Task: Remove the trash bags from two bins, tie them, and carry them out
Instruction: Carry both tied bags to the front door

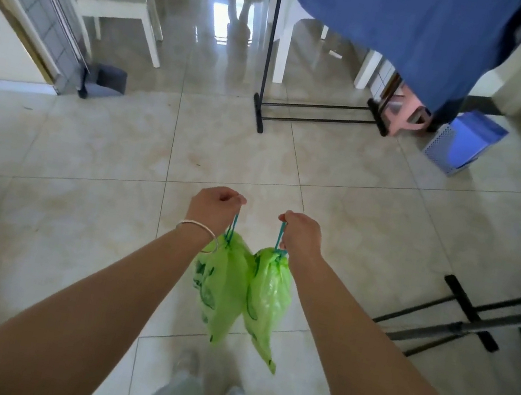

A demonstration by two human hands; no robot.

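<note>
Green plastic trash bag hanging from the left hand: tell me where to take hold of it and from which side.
Judging by its pose, grip the green plastic trash bag by its teal drawstring, from above, as the left hand does: the neck is cinched and the body hangs limp.

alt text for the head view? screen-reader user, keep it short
Left hand and right hand each hold a green trash bag by its teal drawstring, hanging side by side above a beige tiled floor. A black clothes rack with blue fabric stands ahead.

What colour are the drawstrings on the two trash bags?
Teal drawstrings on light green trash bags, one held in each of the hands; clearest in the head view.
</note>
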